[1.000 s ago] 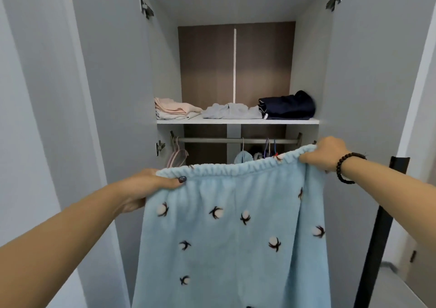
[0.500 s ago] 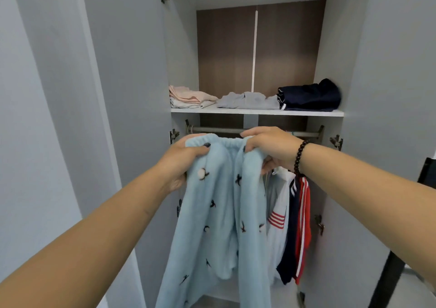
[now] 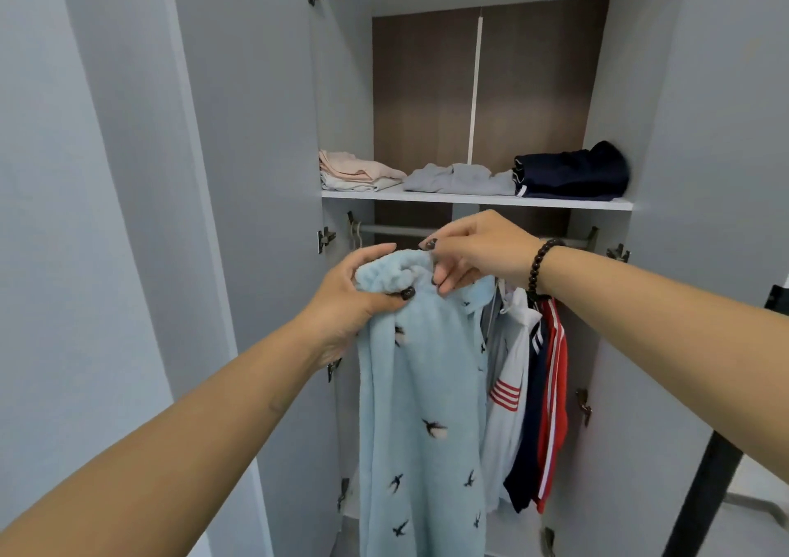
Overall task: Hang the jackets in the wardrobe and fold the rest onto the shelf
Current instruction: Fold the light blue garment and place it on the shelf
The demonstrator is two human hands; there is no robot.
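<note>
- Waistband of light blue fleece trousers bunched between both hands, in front of the rail, legs hanging.
- Left hand clamped on it; right hand pinching its edge.
- Advice: align the legs, fold in half, then place on shelf among the folded piles.
</note>
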